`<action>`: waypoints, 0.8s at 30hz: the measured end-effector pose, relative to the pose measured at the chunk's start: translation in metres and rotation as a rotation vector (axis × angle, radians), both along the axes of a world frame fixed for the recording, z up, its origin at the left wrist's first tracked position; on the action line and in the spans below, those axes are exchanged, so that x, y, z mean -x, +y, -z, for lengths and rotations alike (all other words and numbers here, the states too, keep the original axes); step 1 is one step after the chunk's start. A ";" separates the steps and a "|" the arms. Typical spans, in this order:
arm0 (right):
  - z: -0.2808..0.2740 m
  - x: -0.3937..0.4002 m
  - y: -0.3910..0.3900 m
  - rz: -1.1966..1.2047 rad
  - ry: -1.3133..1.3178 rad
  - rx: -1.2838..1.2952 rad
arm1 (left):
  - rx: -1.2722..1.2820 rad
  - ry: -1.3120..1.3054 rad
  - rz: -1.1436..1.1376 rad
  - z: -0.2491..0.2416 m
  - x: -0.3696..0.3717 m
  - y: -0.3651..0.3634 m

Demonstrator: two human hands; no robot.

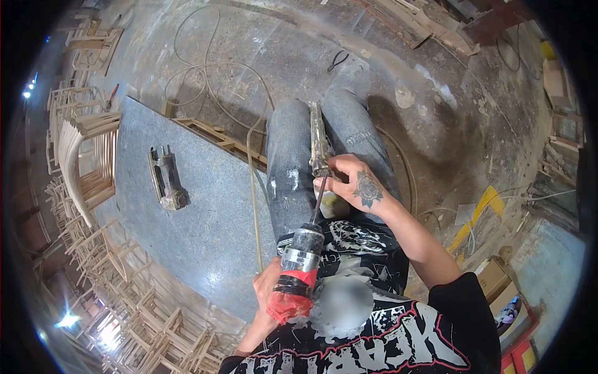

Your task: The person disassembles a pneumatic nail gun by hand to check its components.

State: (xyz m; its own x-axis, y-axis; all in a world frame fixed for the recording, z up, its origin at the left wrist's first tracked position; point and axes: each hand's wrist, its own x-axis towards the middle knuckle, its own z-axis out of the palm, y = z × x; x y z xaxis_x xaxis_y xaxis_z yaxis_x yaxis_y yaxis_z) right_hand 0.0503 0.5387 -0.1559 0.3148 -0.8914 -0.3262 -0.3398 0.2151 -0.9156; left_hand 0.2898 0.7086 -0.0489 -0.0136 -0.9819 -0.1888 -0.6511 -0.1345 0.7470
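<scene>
My left hand [266, 288] is closed around the grip of a red and black power drill [296, 274], most of its fingers hidden behind the drill body. A long dark bit [319, 199] runs from the chuck to the end of a worn metal tool [319, 140], probably a nail gun, between my thighs. My right hand [356, 182], with a flower tattoo on its back, grips that end with thumb and fingers beside the bit's tip. Part of the tool's body is hidden behind my right hand.
A similar worn nail gun [167, 177] lies on the grey tabletop [212, 218] at my left. A hose [252, 187] crosses the table edge and coils over the floor. Pliers [337, 60] lie ahead. Wooden chair frames [146, 318] crowd the left; timber [398, 22] lies far right.
</scene>
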 end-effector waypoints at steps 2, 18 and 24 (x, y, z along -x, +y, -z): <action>-0.008 0.000 -0.005 -0.076 0.033 -0.001 | -0.042 0.000 0.009 -0.009 0.008 -0.009; 0.021 -0.014 0.014 0.042 -0.414 -0.125 | -0.063 -0.189 0.020 -0.009 0.013 -0.006; 0.020 -0.023 0.012 0.064 -0.248 0.012 | -0.138 -0.110 0.032 -0.042 0.029 -0.029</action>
State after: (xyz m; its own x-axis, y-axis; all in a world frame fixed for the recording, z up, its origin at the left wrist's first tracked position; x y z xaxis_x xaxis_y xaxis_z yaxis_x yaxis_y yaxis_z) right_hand 0.0737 0.5507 -0.1754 0.3264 -0.9155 -0.2350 -0.0908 0.2171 -0.9719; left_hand 0.2604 0.6800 -0.0074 -0.0165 -0.9461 -0.3235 -0.7338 -0.2083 0.6466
